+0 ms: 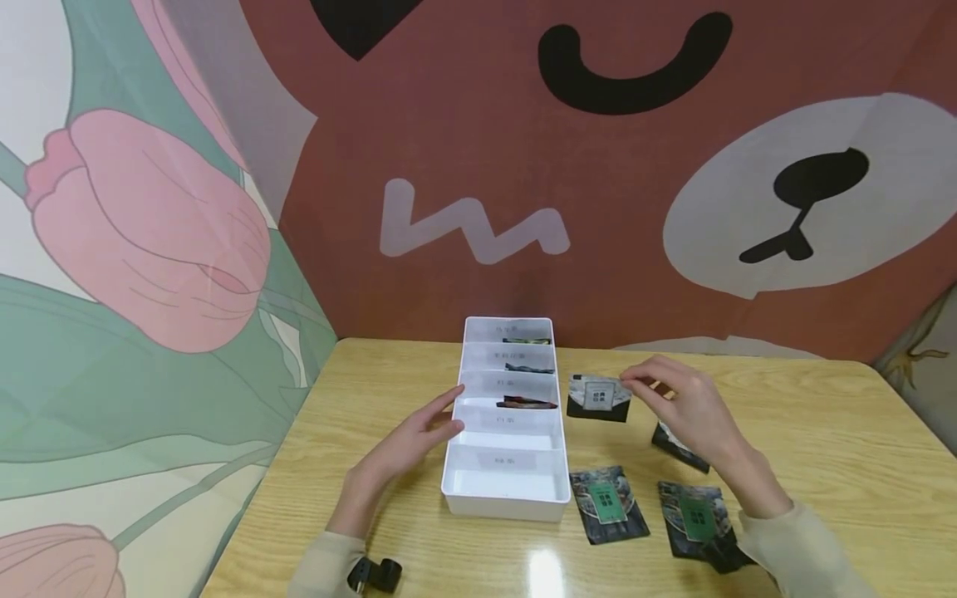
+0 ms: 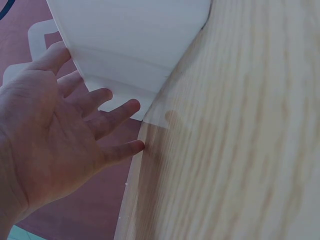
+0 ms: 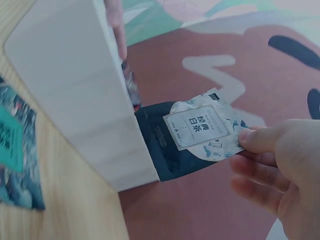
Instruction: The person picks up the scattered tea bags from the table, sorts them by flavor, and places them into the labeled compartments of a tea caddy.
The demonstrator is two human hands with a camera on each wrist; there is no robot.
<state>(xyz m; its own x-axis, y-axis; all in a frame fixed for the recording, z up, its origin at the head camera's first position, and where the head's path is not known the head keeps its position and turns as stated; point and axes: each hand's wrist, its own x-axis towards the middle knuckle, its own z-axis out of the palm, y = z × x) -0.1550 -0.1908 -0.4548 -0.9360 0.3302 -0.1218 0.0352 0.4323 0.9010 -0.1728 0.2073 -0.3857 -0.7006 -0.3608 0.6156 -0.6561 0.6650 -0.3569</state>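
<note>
My right hand pinches a black-and-white tea sachet by its upper corner, thumb on the printed face. The sachet hangs just right of a long white divided box; in the right wrist view its dark lower end overlaps the box's rim. My left hand is at the box's left side, fingers spread and fingertips at the wall and rim. Upright sachets stand in the three far compartments, among them a red-edged sachet. The two near compartments show bare white floors. Each divider carries a small label.
Right of the box lie a green-labelled sachet and a second green-labelled sachet, partly under the right wrist's camera. Another dark sachet is half hidden behind the right hand. A printed wall rises behind the wooden table.
</note>
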